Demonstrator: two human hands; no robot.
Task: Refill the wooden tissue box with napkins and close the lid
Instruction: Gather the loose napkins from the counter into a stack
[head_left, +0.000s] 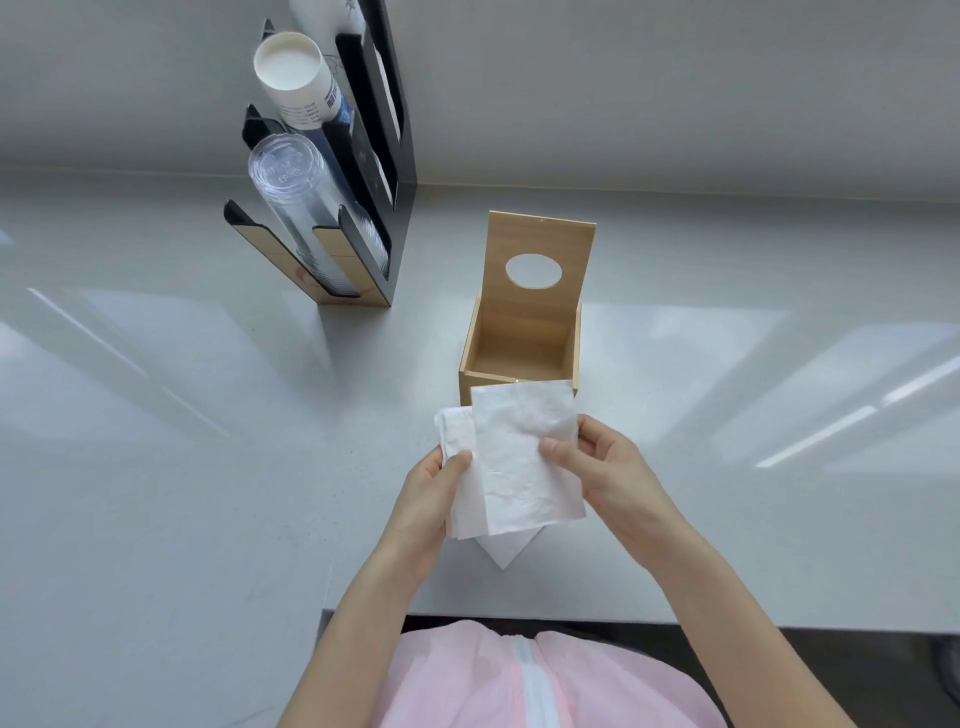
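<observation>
The wooden tissue box (519, 358) stands on the white counter with nothing visible inside. Its hinged lid (540, 244), with an oval hole, stands upright at the back. Just in front of the box I hold a small stack of white napkins (514, 462) above the counter. My left hand (431, 493) grips the stack's left edge with the thumb on top. My right hand (608, 467) pinches the right edge of the top napkin. One napkin corner hangs down below the stack.
A black cup dispenser (363, 171) stands at the back left, holding clear plastic cups (296, 192) and paper cups (296, 73). The counter's front edge (779, 621) runs just in front of my body. A wall rises behind the counter.
</observation>
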